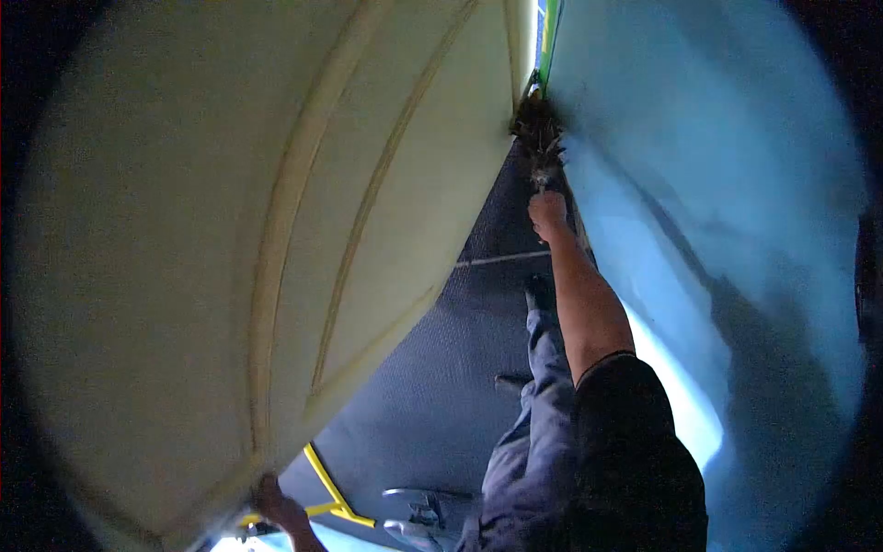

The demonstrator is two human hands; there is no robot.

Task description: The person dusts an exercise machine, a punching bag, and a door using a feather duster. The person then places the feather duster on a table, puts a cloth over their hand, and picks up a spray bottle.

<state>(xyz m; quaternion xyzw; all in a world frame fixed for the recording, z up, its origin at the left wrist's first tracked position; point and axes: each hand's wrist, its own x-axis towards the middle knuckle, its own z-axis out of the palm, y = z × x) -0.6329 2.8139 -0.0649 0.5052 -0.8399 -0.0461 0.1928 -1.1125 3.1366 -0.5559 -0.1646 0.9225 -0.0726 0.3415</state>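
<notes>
Holding blurred bristly tool [539,129]: right grip [548,215] | left grip [280,504]: dim, at pale panel [212,258], cannot tell hold

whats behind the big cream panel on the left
Past its lower edge, yellow bars and dark floor show. Whatever else lies behind the panel is covered and cannot be seen.

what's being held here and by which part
The right hand holds a dark, shaggy brush-like tool by its narrow near end. The left hand is at the edge of the pale panel; its grip is unclear.
</notes>
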